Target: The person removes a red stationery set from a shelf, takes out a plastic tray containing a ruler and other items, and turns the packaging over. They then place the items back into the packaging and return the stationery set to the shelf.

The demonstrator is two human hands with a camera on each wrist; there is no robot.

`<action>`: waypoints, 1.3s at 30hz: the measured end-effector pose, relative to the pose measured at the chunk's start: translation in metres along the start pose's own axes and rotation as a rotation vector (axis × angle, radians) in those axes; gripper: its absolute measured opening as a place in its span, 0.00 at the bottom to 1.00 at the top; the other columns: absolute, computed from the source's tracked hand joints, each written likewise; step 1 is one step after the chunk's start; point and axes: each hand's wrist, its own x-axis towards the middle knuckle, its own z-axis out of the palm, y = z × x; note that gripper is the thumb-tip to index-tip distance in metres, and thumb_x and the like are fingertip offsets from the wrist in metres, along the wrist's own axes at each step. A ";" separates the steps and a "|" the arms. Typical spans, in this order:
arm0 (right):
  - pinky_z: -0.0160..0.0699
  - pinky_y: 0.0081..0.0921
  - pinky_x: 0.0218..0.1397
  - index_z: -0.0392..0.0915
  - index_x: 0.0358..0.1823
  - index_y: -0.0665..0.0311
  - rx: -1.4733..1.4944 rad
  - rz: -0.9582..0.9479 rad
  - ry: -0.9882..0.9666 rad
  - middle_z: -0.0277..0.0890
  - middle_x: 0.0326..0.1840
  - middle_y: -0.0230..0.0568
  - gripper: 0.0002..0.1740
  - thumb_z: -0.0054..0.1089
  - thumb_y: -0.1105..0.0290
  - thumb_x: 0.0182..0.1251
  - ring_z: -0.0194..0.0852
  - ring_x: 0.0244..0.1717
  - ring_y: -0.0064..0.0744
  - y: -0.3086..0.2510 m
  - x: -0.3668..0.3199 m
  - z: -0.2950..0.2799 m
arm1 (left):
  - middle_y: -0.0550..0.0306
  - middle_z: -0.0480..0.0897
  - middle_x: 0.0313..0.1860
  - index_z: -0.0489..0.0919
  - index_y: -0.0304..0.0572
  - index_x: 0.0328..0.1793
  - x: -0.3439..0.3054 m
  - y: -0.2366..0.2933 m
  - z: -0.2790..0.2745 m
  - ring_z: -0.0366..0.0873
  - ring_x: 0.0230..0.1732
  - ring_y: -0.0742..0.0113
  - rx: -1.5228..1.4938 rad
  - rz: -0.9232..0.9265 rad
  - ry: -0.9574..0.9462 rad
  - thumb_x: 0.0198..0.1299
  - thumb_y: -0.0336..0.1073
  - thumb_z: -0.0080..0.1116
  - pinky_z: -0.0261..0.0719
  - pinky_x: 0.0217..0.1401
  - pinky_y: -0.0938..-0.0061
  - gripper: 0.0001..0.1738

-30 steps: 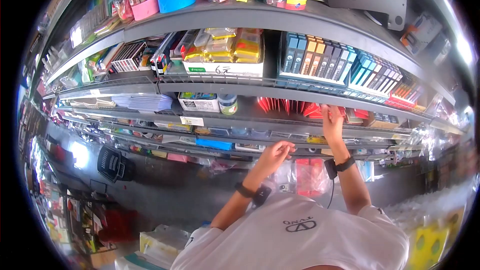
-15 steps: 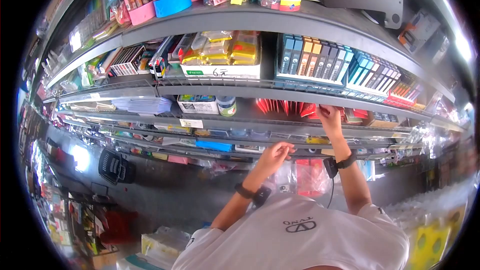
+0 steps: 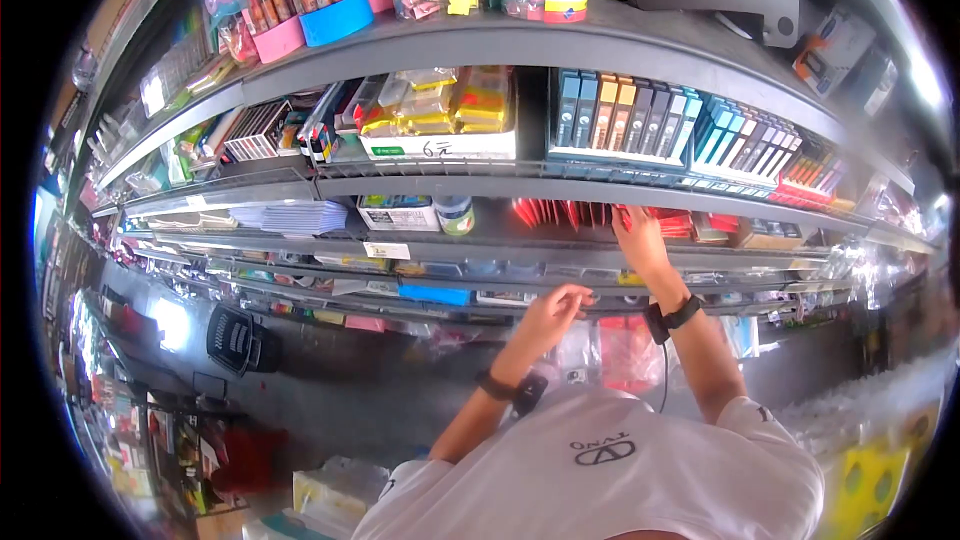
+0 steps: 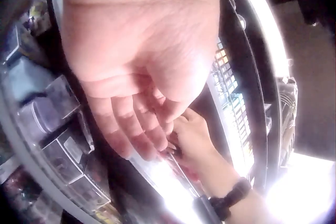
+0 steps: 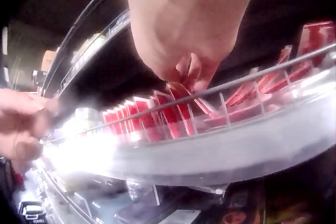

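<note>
My right hand [image 3: 642, 242] reaches over the wire rail of a shelf. In the right wrist view its thumb and fingertips pinch the top edge of a flat red packet [image 5: 181, 109]. More red packets [image 5: 140, 113] stand on edge in a row beside it, while others lean or lie flat at the far side. My left hand [image 3: 552, 316] hangs in front of the lower shelves, palm turned up and fingers loosely bent in the left wrist view. Nothing is in it.
A wire rail [image 5: 252, 85] runs along the shelf front. Left of the red packets stand a small jar [image 3: 455, 215] and a white carton [image 3: 398, 213]. Above are boxed rows of blue, orange and grey packs [image 3: 625, 115]. A black basket [image 3: 230, 338] is on the floor.
My right hand has shifted left along the red packets, and its fingers have come down onto the standing row. The left hand stays nearly where it was. The head view has turned slightly.
</note>
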 end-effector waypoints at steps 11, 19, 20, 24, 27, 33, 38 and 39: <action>0.77 0.52 0.58 0.74 0.60 0.65 -0.045 0.016 0.005 0.78 0.55 0.58 0.20 0.61 0.69 0.68 0.74 0.57 0.64 0.009 -0.013 0.005 | 0.54 0.86 0.52 0.80 0.41 0.60 0.018 0.033 -0.002 0.85 0.47 0.59 0.584 0.250 0.195 0.74 0.37 0.52 0.84 0.47 0.66 0.14; 0.82 0.48 0.51 0.77 0.55 0.65 0.002 0.007 -0.134 0.80 0.54 0.54 0.13 0.54 0.69 0.74 0.78 0.53 0.58 -0.013 -0.019 -0.009 | 0.56 0.84 0.54 0.82 0.47 0.58 0.123 0.057 -0.008 0.80 0.57 0.52 1.175 0.907 0.206 0.59 0.30 0.63 0.77 0.62 0.56 0.20; 0.82 0.48 0.51 0.78 0.54 0.65 0.011 -0.028 -0.129 0.80 0.54 0.54 0.13 0.54 0.69 0.74 0.78 0.53 0.58 -0.008 -0.019 -0.010 | 0.55 0.84 0.53 0.81 0.47 0.59 0.131 0.052 -0.010 0.80 0.56 0.51 1.186 0.877 0.175 0.58 0.30 0.63 0.78 0.61 0.56 0.20; 0.80 0.46 0.54 0.80 0.51 0.65 -0.066 0.005 -0.156 0.81 0.50 0.55 0.14 0.59 0.76 0.64 0.79 0.52 0.59 0.007 -0.019 -0.029 | 0.53 0.85 0.48 0.80 0.51 0.59 0.147 0.054 -0.012 0.83 0.50 0.50 1.229 0.804 0.113 0.55 0.32 0.67 0.82 0.52 0.57 0.22; 0.80 0.47 0.54 0.82 0.48 0.66 -0.041 0.034 -0.110 0.81 0.51 0.53 0.12 0.61 0.70 0.65 0.79 0.53 0.56 0.020 -0.024 -0.036 | 0.54 0.85 0.47 0.81 0.52 0.57 0.147 0.056 -0.014 0.82 0.51 0.50 1.244 0.736 0.099 0.54 0.33 0.69 0.82 0.50 0.57 0.22; 0.82 0.42 0.49 0.82 0.42 0.64 -0.118 0.154 0.223 0.82 0.45 0.49 0.07 0.63 0.71 0.65 0.81 0.45 0.54 0.042 -0.038 -0.063 | 0.55 0.86 0.46 0.82 0.52 0.56 0.146 0.052 -0.010 0.82 0.52 0.49 1.286 0.630 0.093 0.54 0.41 0.72 0.77 0.55 0.56 0.22; 0.79 0.47 0.53 0.80 0.46 0.63 0.064 0.459 0.351 0.80 0.45 0.55 0.08 0.58 0.69 0.69 0.79 0.49 0.57 0.054 -0.050 -0.075 | 0.55 0.86 0.46 0.85 0.51 0.51 0.151 0.034 -0.008 0.81 0.52 0.49 1.229 0.584 0.149 0.54 0.45 0.73 0.75 0.57 0.54 0.19; 0.78 0.49 0.54 0.78 0.47 0.67 -0.080 0.400 0.335 0.80 0.45 0.57 0.13 0.58 0.64 0.71 0.78 0.50 0.59 0.057 -0.050 -0.074 | 0.56 0.86 0.46 0.85 0.51 0.49 0.150 0.035 -0.006 0.81 0.52 0.49 1.229 0.603 0.158 0.54 0.46 0.73 0.75 0.56 0.55 0.18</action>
